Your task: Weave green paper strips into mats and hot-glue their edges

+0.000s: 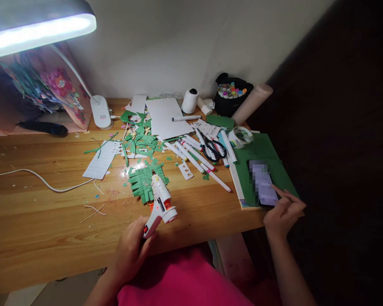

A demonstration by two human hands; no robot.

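Note:
My left hand (130, 248) grips the handle of a white hot glue gun (159, 203) near the desk's front edge. Its nozzle points away from me at a green layered paper piece (146, 180). My right hand (284, 212) rests at the desk's right edge with a finger stretched onto the screen of a phone (263, 183). The phone lies on a green sheet (264, 153). The other fingers of that hand are curled and hold nothing.
Several white markers (194, 155), black scissors (213, 148), a tape roll (240, 137), green paper scraps (140, 138), white sheets (169, 117) and a black marker case (232, 97) crowd the wooden desk (35, 212). A desk lamp (100, 111) and its white cable (38, 178) stand left.

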